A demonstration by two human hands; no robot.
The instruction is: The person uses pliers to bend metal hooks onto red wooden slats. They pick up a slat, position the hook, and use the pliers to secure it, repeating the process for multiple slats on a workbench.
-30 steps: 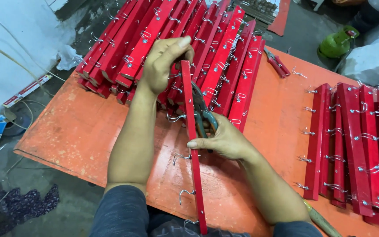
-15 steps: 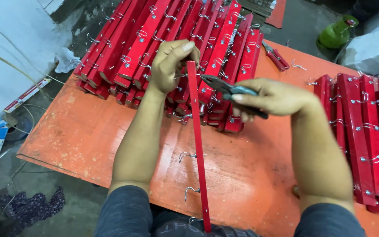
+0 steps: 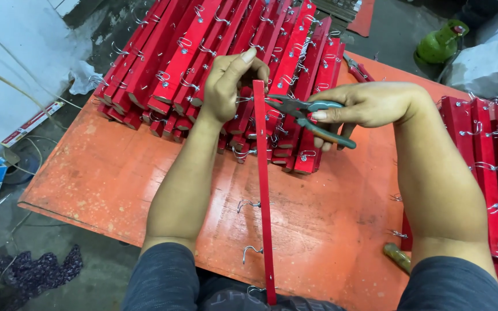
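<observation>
The left hand (image 3: pixel 229 86) has its fingers curled around the top of an upright red strip (image 3: pixel 263 190). The right hand (image 3: pixel 370 106), fingers wrapped on pliers (image 3: pixel 309 118), brings their tip to the strip.

One head camera looks steeply down from close above the hands (image 3: pixel 295 103) onto the orange counter (image 3: pixel 116 178).

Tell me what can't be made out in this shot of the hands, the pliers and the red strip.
Head view only:
- Pliers tips: too small to tell what they grip.
- Red strip lower end: cut off by the bottom edge.
- Left hand hides the strip's top.
- Right hand covers part of the plier handles.
</observation>
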